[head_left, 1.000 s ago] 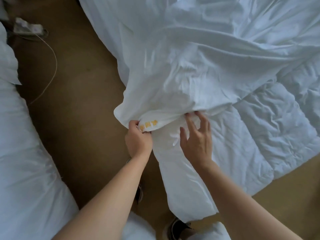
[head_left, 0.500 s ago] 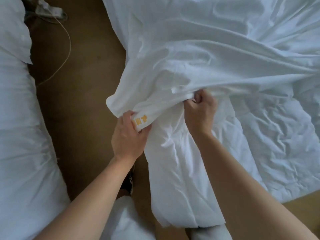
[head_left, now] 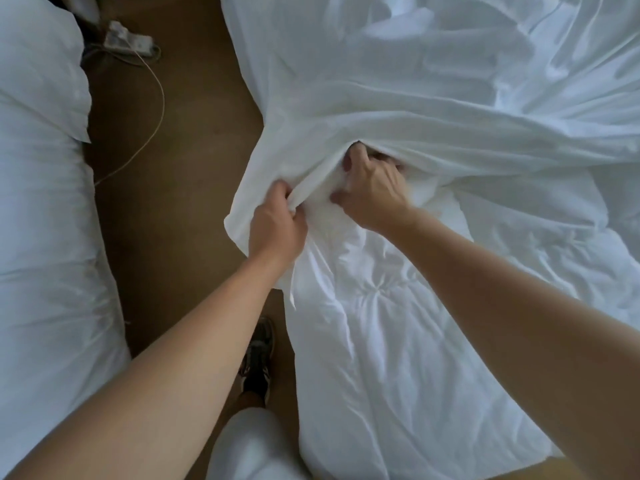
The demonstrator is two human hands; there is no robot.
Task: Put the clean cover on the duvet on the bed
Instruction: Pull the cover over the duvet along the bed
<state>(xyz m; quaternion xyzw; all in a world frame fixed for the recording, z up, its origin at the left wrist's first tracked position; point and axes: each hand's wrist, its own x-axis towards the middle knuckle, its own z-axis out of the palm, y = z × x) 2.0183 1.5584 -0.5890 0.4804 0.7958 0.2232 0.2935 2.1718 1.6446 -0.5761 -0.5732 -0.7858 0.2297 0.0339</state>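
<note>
The cover (head_left: pixel 415 109), bunched over the duvet (head_left: pixel 381 323) on the bed, now hides the fingertips of the right grip (head_left: pixel 374 188), which curls round duvet cloth. The left grip (head_left: pixel 277 226) clenches the cover's edge. Best to hold that opening wide and feed the corner deep.

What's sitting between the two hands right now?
Only bunched white cloth. In the head view the left hand and right hand both grip the cover at its opening, and its gathered folds fill the gap between them.
</note>
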